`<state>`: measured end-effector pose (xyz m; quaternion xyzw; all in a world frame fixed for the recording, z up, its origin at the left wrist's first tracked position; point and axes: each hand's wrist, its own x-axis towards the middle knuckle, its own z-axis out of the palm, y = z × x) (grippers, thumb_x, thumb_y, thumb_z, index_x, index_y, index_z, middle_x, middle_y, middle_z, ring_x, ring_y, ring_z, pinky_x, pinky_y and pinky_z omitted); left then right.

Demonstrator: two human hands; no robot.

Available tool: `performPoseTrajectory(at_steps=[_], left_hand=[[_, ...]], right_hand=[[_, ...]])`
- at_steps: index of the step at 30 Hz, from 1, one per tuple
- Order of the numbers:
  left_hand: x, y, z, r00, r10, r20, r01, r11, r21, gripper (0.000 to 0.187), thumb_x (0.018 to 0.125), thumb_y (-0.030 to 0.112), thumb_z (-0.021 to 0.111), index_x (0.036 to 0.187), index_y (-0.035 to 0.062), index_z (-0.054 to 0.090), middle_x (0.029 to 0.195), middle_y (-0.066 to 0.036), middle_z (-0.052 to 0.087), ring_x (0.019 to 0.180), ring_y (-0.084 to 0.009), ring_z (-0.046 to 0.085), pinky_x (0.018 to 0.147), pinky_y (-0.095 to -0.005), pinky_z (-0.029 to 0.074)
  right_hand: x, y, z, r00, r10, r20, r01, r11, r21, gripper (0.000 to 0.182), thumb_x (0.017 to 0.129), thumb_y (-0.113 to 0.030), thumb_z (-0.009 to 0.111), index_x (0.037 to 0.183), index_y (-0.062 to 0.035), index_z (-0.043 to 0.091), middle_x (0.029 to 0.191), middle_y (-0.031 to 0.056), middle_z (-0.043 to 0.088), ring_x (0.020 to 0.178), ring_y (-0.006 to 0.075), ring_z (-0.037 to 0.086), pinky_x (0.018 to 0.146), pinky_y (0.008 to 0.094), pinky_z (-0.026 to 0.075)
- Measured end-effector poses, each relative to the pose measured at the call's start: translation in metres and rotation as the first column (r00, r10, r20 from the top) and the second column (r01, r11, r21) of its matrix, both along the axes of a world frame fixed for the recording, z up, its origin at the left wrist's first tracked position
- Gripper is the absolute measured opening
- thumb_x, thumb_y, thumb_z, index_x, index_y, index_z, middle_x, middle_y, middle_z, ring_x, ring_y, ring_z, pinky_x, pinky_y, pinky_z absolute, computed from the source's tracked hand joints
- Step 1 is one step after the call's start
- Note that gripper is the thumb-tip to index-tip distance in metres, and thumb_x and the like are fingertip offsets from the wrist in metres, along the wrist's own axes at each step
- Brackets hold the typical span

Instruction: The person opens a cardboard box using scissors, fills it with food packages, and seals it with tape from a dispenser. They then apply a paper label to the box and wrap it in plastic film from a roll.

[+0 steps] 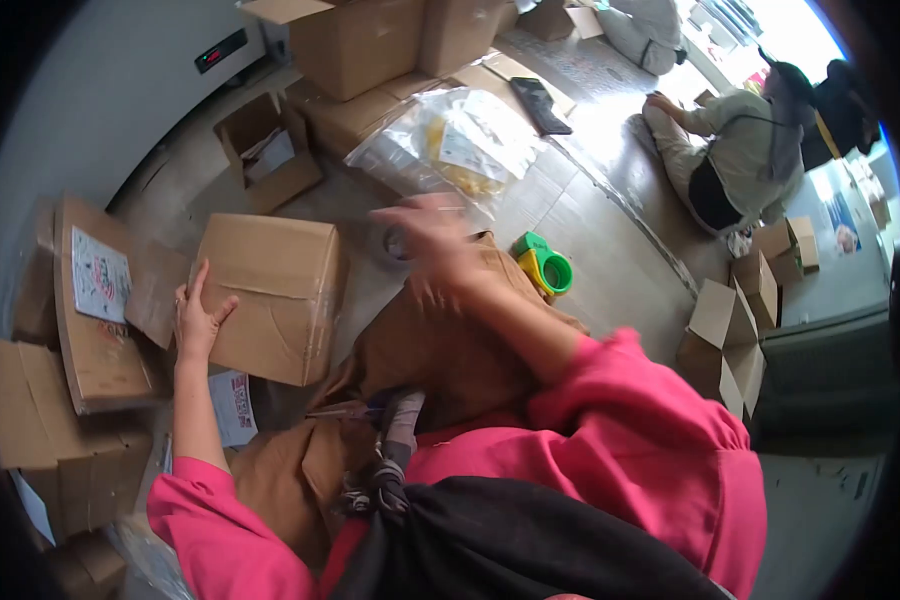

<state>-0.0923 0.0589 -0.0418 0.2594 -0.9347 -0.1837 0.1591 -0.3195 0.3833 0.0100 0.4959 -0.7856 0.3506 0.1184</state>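
A taped cardboard box (265,290) stands in front of my knees, slightly tilted in view. My left hand (200,325) grips its left side, thumb and forefinger spread over the near face. My right hand (432,245) is in the air to the right of the box, apart from it and smeared by motion. Whether it holds anything is not clear. Partly behind it is a round thing on the floor, perhaps a tape roll (397,241). A green and yellow tape dispenser (546,266) lies beside my right knee.
Flattened and stacked cartons (110,350) crowd the left. An open box (268,155), clear plastic bags (455,145) and a dark phone (541,105) lie ahead. Open cartons (722,345) stand at the right. A seated person (735,150) is at the far right, another person (642,35) beyond.
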Motion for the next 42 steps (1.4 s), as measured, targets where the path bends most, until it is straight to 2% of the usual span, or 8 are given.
performPoseTrajectory(at_steps=[5,14,17,18,20,30,40,42], left_hand=[[-0.006,-0.005,-0.01,0.999,0.028,-0.03,-0.03,0.997,-0.076,0.081,0.065,0.062,0.066,0.135,0.0305,0.037,0.117,-0.024,0.046,0.105,-0.0427,0.049,0.087,-0.0481,0.042],[0.009,0.017,-0.002,0.995,0.061,-0.075,-0.073,0.983,-0.167,0.076,0.065,0.057,0.069,0.129,0.0228,0.047,0.103,-0.022,0.058,0.1,-0.0381,0.053,0.083,-0.0446,0.046],[0.006,0.013,-0.008,0.982,-0.009,-0.191,-0.033,0.976,-0.214,0.069,0.064,0.055,0.071,0.123,0.0228,0.053,0.1,-0.02,0.058,0.094,-0.0364,0.056,0.077,-0.0435,0.048],[0.008,0.018,-0.003,0.989,0.024,-0.149,-0.054,0.978,-0.2,0.067,0.065,0.055,0.07,0.121,0.0223,0.055,0.098,-0.02,0.058,0.091,-0.0359,0.057,0.075,-0.0431,0.049],[0.005,0.016,-0.004,0.983,0.02,-0.181,-0.06,0.973,-0.223,0.064,0.065,0.057,0.069,0.118,0.0222,0.058,0.095,-0.018,0.058,0.085,-0.0348,0.059,0.072,-0.0422,0.05],[0.008,0.043,0.006,0.982,0.153,-0.114,-0.173,0.964,-0.202,0.049,0.076,0.054,0.059,0.117,0.0282,0.058,0.103,-0.017,0.055,0.099,-0.0318,0.055,0.08,-0.0409,0.047],[-0.002,0.001,-0.031,0.813,0.281,-0.51,-0.267,0.958,0.103,0.036,0.09,0.038,0.042,0.083,0.0073,0.061,0.073,-0.011,0.062,0.067,-0.0264,0.061,0.062,-0.0404,0.047],[-0.006,-0.01,-0.021,0.74,0.535,-0.407,0.327,0.242,0.913,0.052,0.091,0.056,0.034,0.091,0.012,0.062,0.079,0.001,0.063,0.073,-0.012,0.061,0.062,-0.0295,0.048]], right_hand=[[-0.086,0.19,-0.12,0.701,-0.711,0.06,0.589,0.624,0.513,0.063,0.079,-0.03,0.062,0.133,-0.012,0.035,0.107,0.0232,0.052,0.101,0.0386,0.05,0.086,0.045,0.042],[-0.086,0.198,-0.095,0.466,-0.86,0.209,0.742,0.509,0.437,0.061,0.075,-0.002,0.048,0.132,-0.023,0.043,0.088,0.0247,0.061,0.08,0.0387,0.06,0.066,0.0459,0.046],[-0.138,0.244,-0.069,0.684,-0.689,0.239,0.687,0.719,0.107,0.049,0.08,-0.011,0.038,0.127,-0.0162,0.049,0.095,0.029,0.057,0.086,0.037,0.058,0.07,0.0428,0.046],[-0.147,0.242,-0.028,0.565,-0.825,0.0,0.701,0.48,0.527,0.043,0.084,-0.014,0.042,0.126,-0.0123,0.049,0.1,0.0235,0.059,0.087,0.0288,0.06,0.072,0.0371,0.047],[-0.103,0.189,0.062,0.644,-0.356,0.677,0.578,0.807,-0.125,0.056,0.081,-0.009,0.063,0.132,-0.0084,0.04,0.111,0.0072,0.057,0.097,0.0158,0.057,0.082,0.029,0.047],[0.062,-0.098,0.059,0.762,0.435,0.479,-0.469,0.882,-0.055,0.068,0.065,-0.006,0.064,0.129,-0.0105,0.042,0.116,0.0145,0.055,0.109,0.0221,0.054,0.091,0.0311,0.042],[0.095,-0.177,0.017,0.853,0.502,0.143,-0.497,0.865,-0.069,0.057,0.063,-0.012,0.075,0.116,-0.011,0.054,0.107,0.0162,0.058,0.096,0.0335,0.057,0.083,0.0394,0.047],[0.095,-0.171,0.015,0.868,0.446,0.218,-0.453,0.892,-0.021,0.062,0.06,-0.019,0.077,0.116,-0.0113,0.053,0.108,0.0152,0.059,0.1,0.0331,0.056,0.084,0.0418,0.046]])
